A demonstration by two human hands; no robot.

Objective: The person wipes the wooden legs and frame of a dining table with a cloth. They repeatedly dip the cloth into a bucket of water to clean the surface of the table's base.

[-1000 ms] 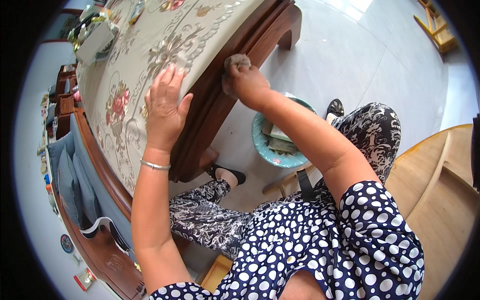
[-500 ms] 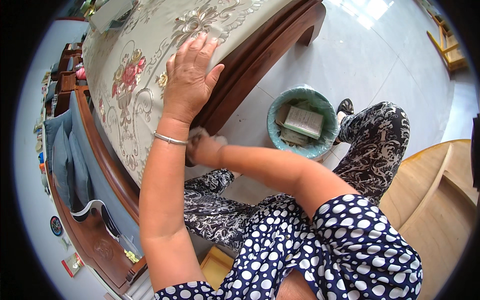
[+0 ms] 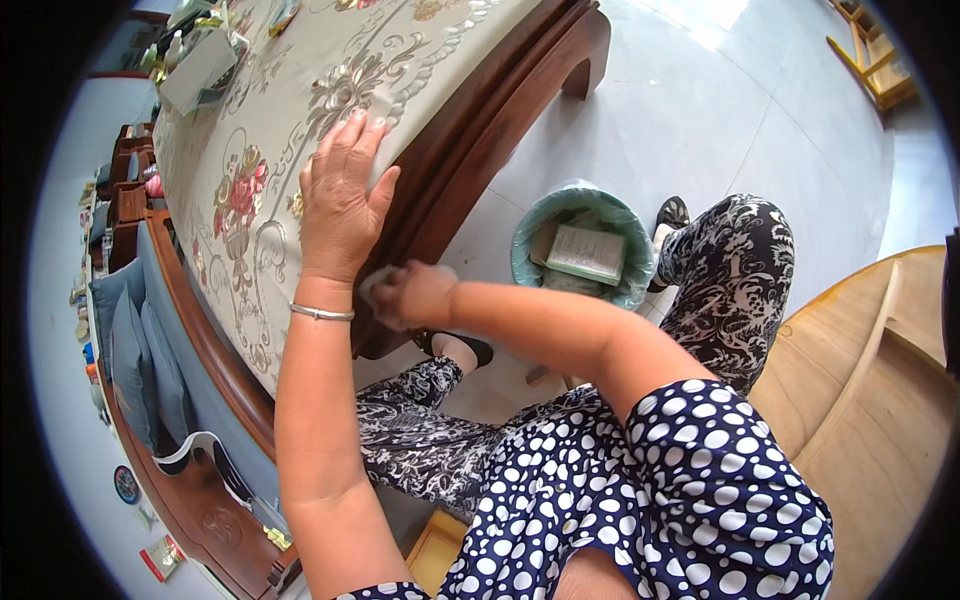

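My left hand (image 3: 340, 205) lies flat with fingers apart on the patterned, glossy tablecloth (image 3: 285, 110), close to the table's edge. A metal bangle (image 3: 321, 313) circles that wrist. Below the tabletop, my right hand (image 3: 417, 296) is closed around a pale, crumpled cloth (image 3: 374, 283), which bulges out past the fingers. The cloth is against the dark wooden side (image 3: 440, 190) of the table, near its leg. Motion blurs this hand a little, and most of the cloth is hidden in the grip.
A bin (image 3: 520, 245) with a greenish liner stands on the tiled floor, holding a box (image 3: 586, 252) and other litter. On the left is a wooden sofa with blue cushions (image 3: 150, 350). A curved wooden piece (image 3: 850, 370) is at the right. Items sit on the far tabletop.
The view has shifted slightly. My right hand has moved on the table's side with the cloth and shows more plainly. My left hand stays flat on the tablecloth.
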